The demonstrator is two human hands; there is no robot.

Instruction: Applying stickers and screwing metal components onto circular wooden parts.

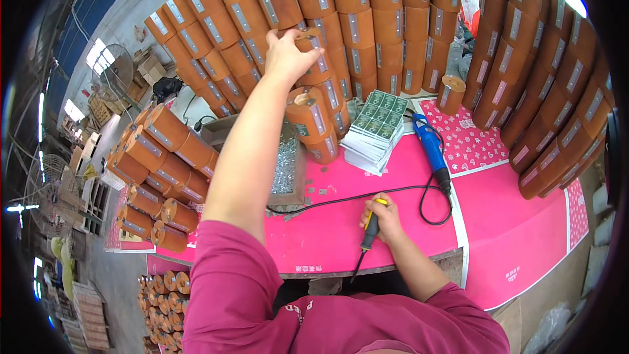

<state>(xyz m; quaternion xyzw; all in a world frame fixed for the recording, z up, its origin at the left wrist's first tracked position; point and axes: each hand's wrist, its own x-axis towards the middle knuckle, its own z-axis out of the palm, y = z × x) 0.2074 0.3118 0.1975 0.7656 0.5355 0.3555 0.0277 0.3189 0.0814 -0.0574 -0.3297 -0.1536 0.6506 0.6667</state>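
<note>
At the far middle of the table, my left hand (288, 58) reaches out with its fingers bent over the top of a brown wooden cylinder (310, 40). That cylinder tops a stack and has a metal strip down its side. A shorter stack of the same cylinders (311, 118) stands just in front. My right hand (385, 217), near the front edge, is closed around a screwdriver (371, 228) with a black and yellow handle. Its thin dark shaft points down toward the table edge, apart from any cylinder.
Tall stacked cylinders (354, 19) wall off the back, with more rows (524, 85) at right. A pile (164, 151) lies left. A bin of small metal parts (285, 164), printed cards (377, 128) and a corded blue power tool (430, 146) rest on the pink tabletop (327, 239).
</note>
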